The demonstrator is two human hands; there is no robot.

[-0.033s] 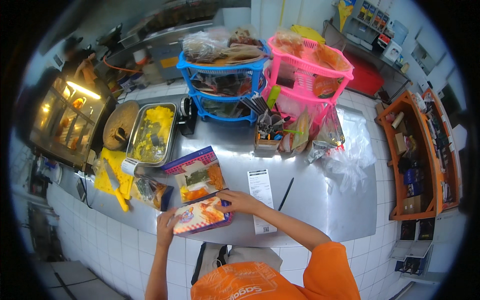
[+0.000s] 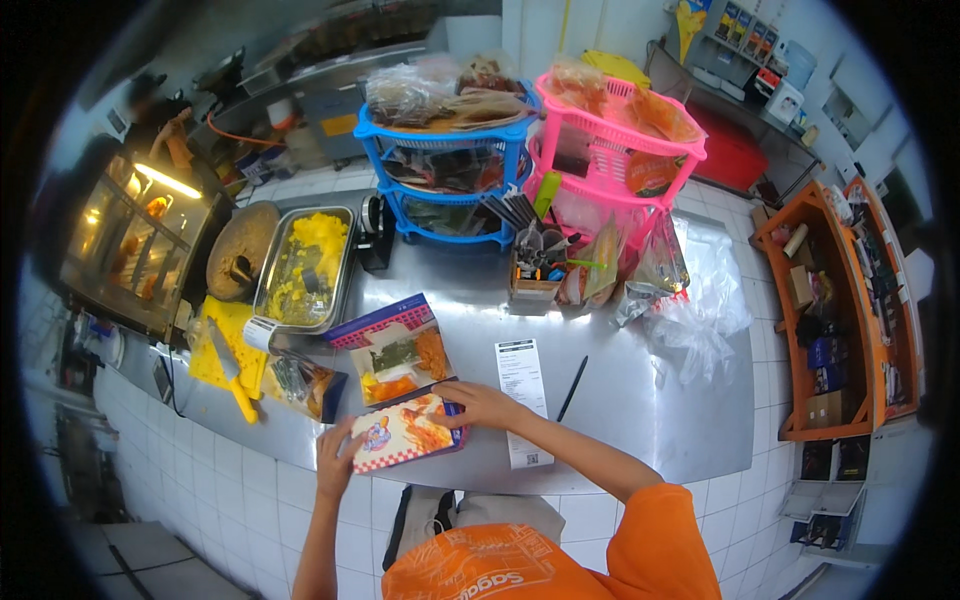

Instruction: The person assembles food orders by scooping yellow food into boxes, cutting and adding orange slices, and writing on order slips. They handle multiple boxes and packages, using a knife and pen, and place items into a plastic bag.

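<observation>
At the table's front edge is a printed cardboard food box (image 2: 405, 432) with a checkered border, its lid down. My left hand (image 2: 338, 458) grips the box's left end, fingers bent at the lid's edge. At the other end my right hand (image 2: 478, 404) holds the box, its fingers over the lid's right edge. Just behind it lies a second food box (image 2: 374, 325), lid raised, holding orange-yellow food, something green and a browned, fried-looking piece. A paper receipt (image 2: 520, 395) and a black pen (image 2: 573, 388) lie to the right of my right hand.
Left on the steel table (image 2: 640, 430) are a knife (image 2: 232, 372) on a yellow cutting board (image 2: 208, 345) and a tray of yellow food (image 2: 308, 265). Blue (image 2: 447, 130) and pink (image 2: 620, 130) basket racks stand behind, near clear plastic bags (image 2: 695, 330). A lit warmer (image 2: 140, 240) stands far left.
The held box's lid has turned slightly and sits flatter, showing more of its checkered border. My left hand has shifted a little right along its edge. The box behind looks unmoved.
</observation>
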